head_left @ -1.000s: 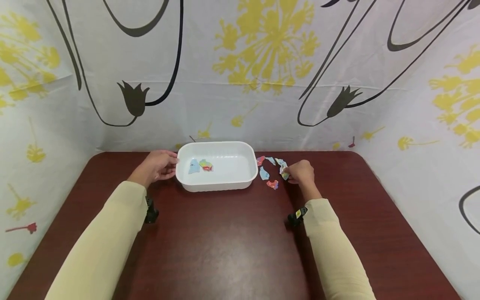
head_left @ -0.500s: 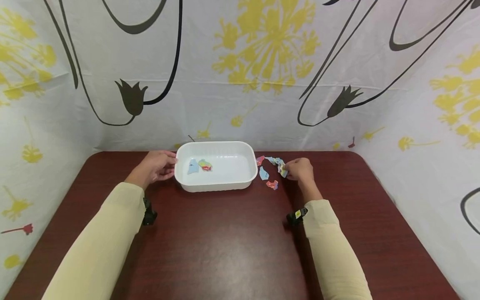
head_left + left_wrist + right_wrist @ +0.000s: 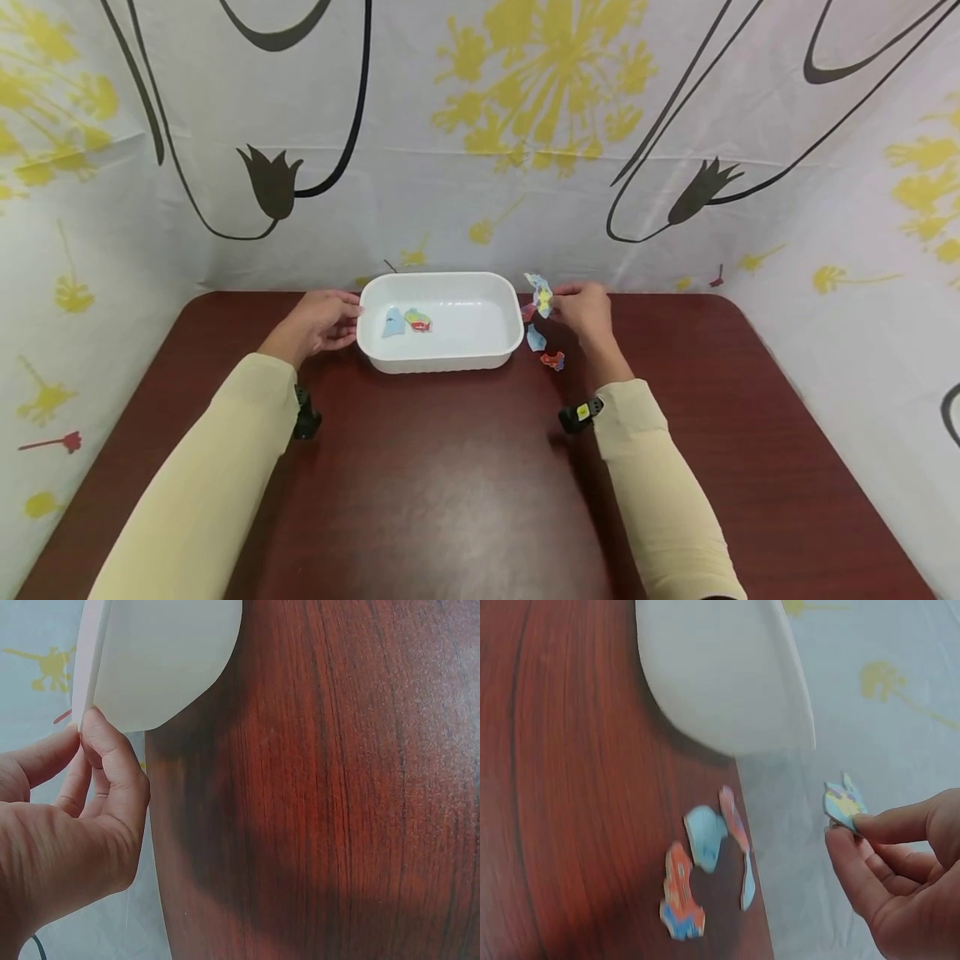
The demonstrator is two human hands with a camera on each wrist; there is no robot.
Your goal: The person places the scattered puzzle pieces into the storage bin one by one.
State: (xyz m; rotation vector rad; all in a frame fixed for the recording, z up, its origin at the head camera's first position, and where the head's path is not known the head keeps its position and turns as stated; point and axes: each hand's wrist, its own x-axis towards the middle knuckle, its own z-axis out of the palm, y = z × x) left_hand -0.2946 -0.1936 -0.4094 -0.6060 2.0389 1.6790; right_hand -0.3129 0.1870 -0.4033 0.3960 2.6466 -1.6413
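Note:
My left hand (image 3: 322, 321) pinches the left rim of a white plastic tub (image 3: 439, 364) between thumb and fingers, also seen in the left wrist view. In the tub lie a light blue puzzle piece (image 3: 393, 322) and a yellow-green and red puzzle piece (image 3: 417, 320). To the right of the tub, my right hand (image 3: 585, 310) holds up a light blue and yellow puzzle piece (image 3: 844, 802) between thumb and fingertips. Below it on the table are an orange-red piece (image 3: 679, 885), a light blue piece (image 3: 706, 836), a pink piece (image 3: 733, 814) and a narrow blue piece (image 3: 748, 881).
The dark reddish wooden table (image 3: 442, 483) reaches back to a white patterned cloth (image 3: 465, 192), which also rises on both sides. The tub stands near the table's back edge. A small black camera sits on each wrist (image 3: 581, 415).
My right hand has lifted the light blue and yellow puzzle piece off the table and moved it back and left, towards the tub. My left hand keeps its hold on the rim.

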